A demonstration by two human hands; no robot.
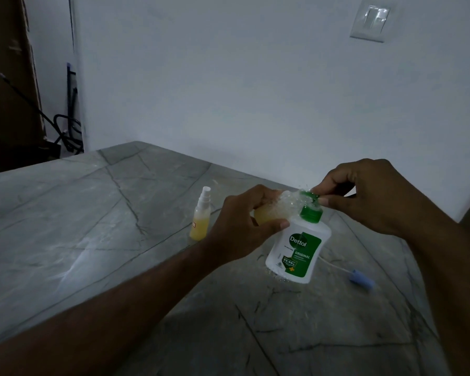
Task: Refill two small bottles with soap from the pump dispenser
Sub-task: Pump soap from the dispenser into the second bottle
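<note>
A white Dettol pump dispenser [299, 248] with a green pump top stands on the grey marble table [92, 213]. My right hand [369, 196] pinches the green pump head [311, 203] from above. My left hand [244, 226] grips a small clear bottle [272, 210] with yellowish soap, tilted with its mouth at the pump nozzle. A second small bottle [200, 218] with a white spray top, partly filled with yellow liquid, stands upright to the left, apart from both hands.
A blue cap with a white tube [360, 279] lies on the table to the right of the dispenser. A white wall with a light switch [369, 21] rises behind the table. Dark cables [68, 131] hang at the far left corner.
</note>
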